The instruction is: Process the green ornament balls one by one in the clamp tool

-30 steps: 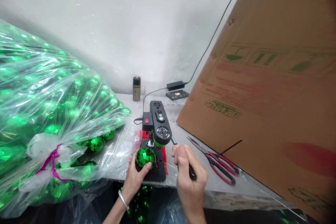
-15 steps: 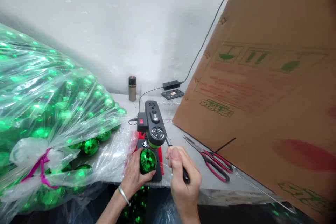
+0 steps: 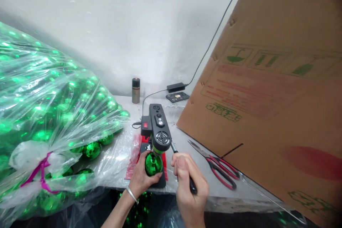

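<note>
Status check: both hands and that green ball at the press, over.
Left hand cups green ball under the press head. Right hand grips the lever handle. Scissors lie right, apart.

The big brown cardboard sheet (image 3: 269, 89) carries green handling pictograms in boxes, an umbrella among them. Below these run faded red lines and a green stamp, none of it legible.

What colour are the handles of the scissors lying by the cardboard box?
The scissors have red handles with black trim, seen in the head view.
</note>
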A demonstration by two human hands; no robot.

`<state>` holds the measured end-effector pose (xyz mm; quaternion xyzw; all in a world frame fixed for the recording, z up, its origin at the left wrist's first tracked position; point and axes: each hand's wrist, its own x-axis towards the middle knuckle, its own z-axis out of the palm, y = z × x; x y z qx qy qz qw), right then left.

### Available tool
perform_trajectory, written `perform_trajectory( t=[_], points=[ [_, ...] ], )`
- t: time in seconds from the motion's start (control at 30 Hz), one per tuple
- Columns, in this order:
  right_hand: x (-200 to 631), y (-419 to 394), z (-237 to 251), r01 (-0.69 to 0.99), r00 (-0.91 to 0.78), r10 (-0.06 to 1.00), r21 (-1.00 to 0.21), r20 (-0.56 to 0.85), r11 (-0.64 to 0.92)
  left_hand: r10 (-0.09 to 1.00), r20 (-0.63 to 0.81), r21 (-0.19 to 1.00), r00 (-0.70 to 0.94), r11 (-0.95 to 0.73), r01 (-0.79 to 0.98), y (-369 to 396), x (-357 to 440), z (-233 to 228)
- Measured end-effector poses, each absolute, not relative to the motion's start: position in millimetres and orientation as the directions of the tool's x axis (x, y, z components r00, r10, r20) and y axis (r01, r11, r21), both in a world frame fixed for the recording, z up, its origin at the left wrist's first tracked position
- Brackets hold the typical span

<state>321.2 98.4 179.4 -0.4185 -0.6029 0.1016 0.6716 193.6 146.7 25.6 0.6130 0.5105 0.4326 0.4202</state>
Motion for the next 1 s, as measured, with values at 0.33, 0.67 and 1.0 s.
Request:
perform_trajectory(
  t=[0.33, 0.67, 1.0],
  points=[
    [319, 97, 158, 0.361, 0.288, 0.616, -0.679, 0.733, 0.639, 0.997, 0.051, 0.96, 0.05, -0.063, 0.271, 148, 198, 31],
    [314, 101, 124, 0.309, 0.395, 0.534, -0.655, 0.748, 0.689, 0.997, 0.037, 0.965, 0.072, -0.054, 0.256, 147, 198, 30],
    [308, 104, 130, 0.33, 0.453, 0.491, -0.651, 0.744, 0.683, 0.996, 0.018, 0.951, 0.085, -0.043, 0.305, 146, 198, 36]
  ],
)
